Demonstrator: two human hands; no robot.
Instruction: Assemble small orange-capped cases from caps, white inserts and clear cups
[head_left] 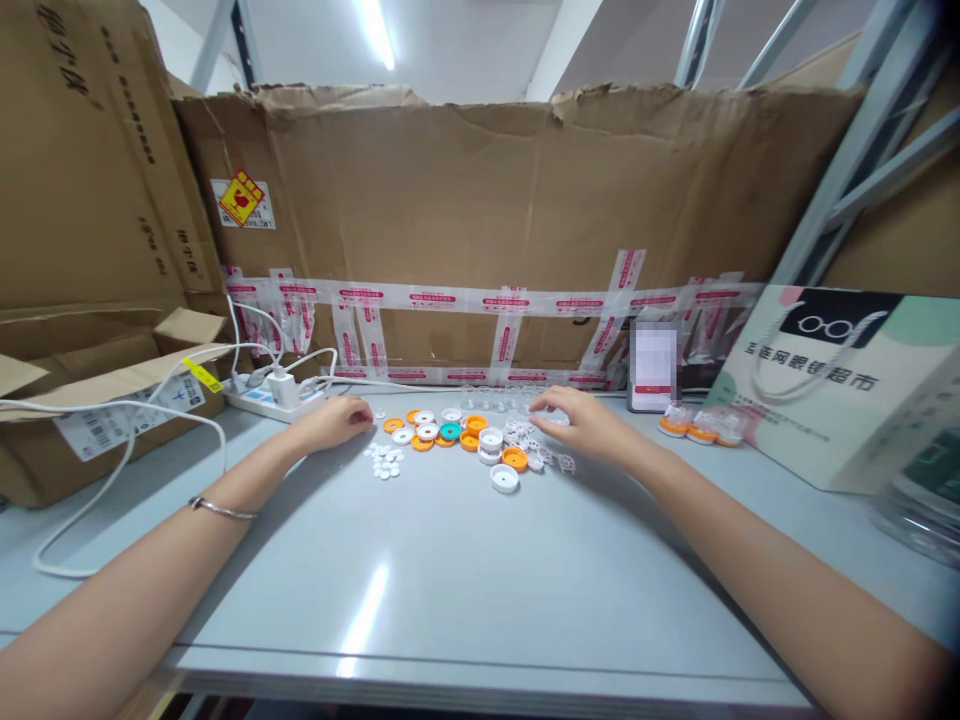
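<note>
My left hand point(341, 420) rests at the left of the parts with its fingers curled together; whatever they hold, if anything, is too small to make out. Beside it lie small white discs point(386, 462) and an orange ring point(393, 425). My right hand point(562, 415) hovers with fingers apart by a pile of white lattice pieces point(520, 436) and clear domes point(499, 400). Between my hands are several orange and white round caps, among them a teal disc point(449, 431), an orange cap point(514, 459) and a white cap point(505, 479) nearest me.
Assembled orange-based pieces point(701, 430) sit at the right, near a phone point(652, 370) and a paper bag point(832, 390). A power strip point(274, 400) with white cables and an open carton point(112, 410) stand left. A large cardboard box point(450, 200) spans the back.
</note>
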